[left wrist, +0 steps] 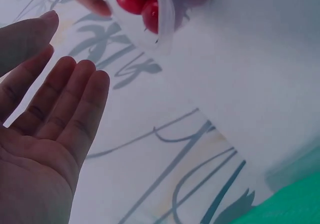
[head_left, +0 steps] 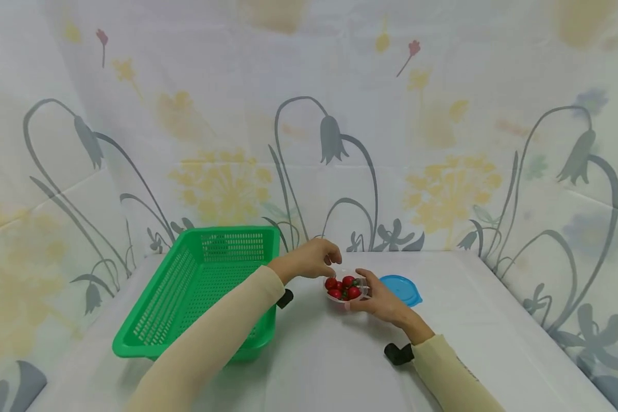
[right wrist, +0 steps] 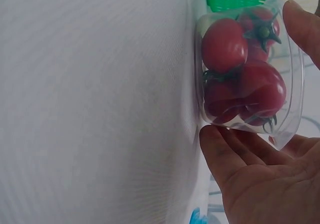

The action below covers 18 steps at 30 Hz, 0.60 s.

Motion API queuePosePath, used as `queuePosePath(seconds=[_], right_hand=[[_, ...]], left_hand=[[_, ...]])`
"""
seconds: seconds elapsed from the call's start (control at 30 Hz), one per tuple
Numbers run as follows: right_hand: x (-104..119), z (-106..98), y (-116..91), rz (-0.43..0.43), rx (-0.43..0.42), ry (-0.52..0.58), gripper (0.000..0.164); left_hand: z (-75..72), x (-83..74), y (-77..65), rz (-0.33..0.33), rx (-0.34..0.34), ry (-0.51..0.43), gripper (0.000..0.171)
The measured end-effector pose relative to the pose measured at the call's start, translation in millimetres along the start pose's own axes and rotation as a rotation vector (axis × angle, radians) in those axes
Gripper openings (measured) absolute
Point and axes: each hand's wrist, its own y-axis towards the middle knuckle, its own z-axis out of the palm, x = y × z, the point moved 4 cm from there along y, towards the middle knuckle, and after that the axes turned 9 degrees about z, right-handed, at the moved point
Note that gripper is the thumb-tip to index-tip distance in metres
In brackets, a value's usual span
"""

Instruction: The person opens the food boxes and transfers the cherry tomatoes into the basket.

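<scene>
Just below and right of centre in the head view, my right hand (head_left: 381, 300) grasped a small transparent plastic container (right wrist: 296, 98) of red tomatoes (head_left: 353, 292). My thumb pressed one side near the rim and my fingers curved under the other; the right wrist view showed the tomatoes through the wall, green stems attached. Its base sat on or just above the white table (head_left: 319, 366); I could not tell which.

My left hand (head_left: 314, 257) was released, fingers nearly straight and thumb apart, at the upper left of the container; in the left wrist view it stood near the container with a gap between.

At the left of the head view was a green basket (head_left: 221, 280), my left forearm crossing above its right side. A strip of table separated its right edge from the container. A blue lid (head_left: 401, 290) lay just beyond my right hand, to the right. White surface spread toward the bottom and lower right, and the back edge met a flower-patterned cloth (head_left: 309, 68).
</scene>
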Motion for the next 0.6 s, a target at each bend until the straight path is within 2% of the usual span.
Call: queuePosePath(seconds=[0.4,0.6], right_hand=[[1.3,-1.4,-1.5,-0.013,0.005,0.001,0.093],[-0.6,-1.6,0.6,-0.023,0.01,0.002,0.093]], left_hand=[[35.1,6.9,13.2,-0.038,0.11,-0.029,0.025],[42.6,8.9,15.7,-0.067,0.146,-0.009,0.026]])
